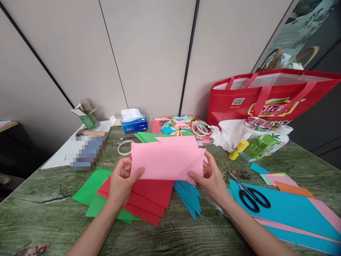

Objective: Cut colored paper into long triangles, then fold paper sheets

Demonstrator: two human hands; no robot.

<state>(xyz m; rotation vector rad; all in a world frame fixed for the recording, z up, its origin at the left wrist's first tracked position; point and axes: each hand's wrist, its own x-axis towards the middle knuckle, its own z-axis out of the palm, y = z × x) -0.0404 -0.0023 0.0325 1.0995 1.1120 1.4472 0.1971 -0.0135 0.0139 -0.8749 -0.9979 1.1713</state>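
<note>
A folded sheet of pink paper is stretched between my two hands above the table. My left hand pinches its left end, thumb on the front face and fingers curled behind. At the right end my right hand grips it the same way, the thumb near the lower corner. Beneath and around the paper lie red sheets, green sheets and pointed blue paper pieces. Another pink piece shows just behind the held one.
Black-handled scissors rest on blue sheets at the right. Farther back are a yellow glue stick, a red bag, a blue tissue box, colourful paper stars and a white bangle-like ring. A white board lies left.
</note>
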